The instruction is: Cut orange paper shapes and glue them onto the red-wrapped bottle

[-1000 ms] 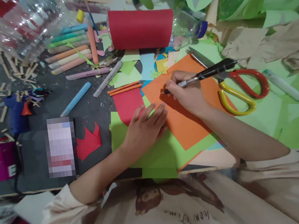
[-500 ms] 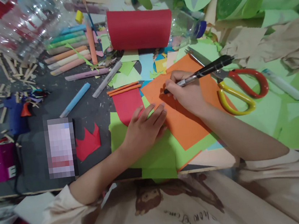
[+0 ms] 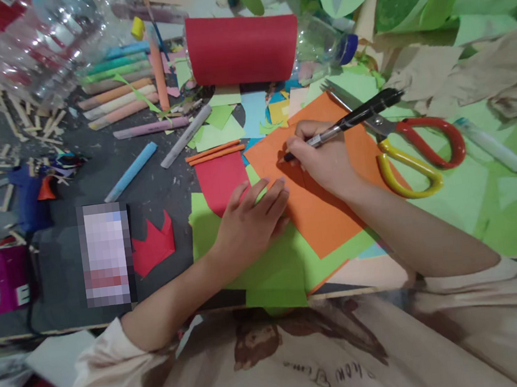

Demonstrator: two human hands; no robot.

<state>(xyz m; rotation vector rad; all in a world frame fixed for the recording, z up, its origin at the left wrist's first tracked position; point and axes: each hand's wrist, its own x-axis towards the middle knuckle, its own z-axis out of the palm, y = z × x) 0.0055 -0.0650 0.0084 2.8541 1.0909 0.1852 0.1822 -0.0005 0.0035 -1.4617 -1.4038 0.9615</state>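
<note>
My right hand (image 3: 323,160) is closed around a black pen (image 3: 353,118), and the pen's tip touches the upper left part of an orange paper sheet (image 3: 321,211). My left hand (image 3: 250,219) lies flat with fingers stretched out, pressing the orange sheet's left edge and the green paper (image 3: 267,267) beneath it. A red paper piece (image 3: 221,179) sits just above my left fingers.
Red-and-yellow scissors (image 3: 416,152) lie right of the pen hand. A red paper roll (image 3: 243,48) stands at the back. Coloured paper sticks (image 3: 119,94), a blue stick (image 3: 131,171), a red cut-out (image 3: 154,244), a blue glue gun (image 3: 28,196) and clear plastic bottles (image 3: 46,37) fill the left.
The pen's back end has tipped slightly upward; both hands stay where they were on the orange sheet.
</note>
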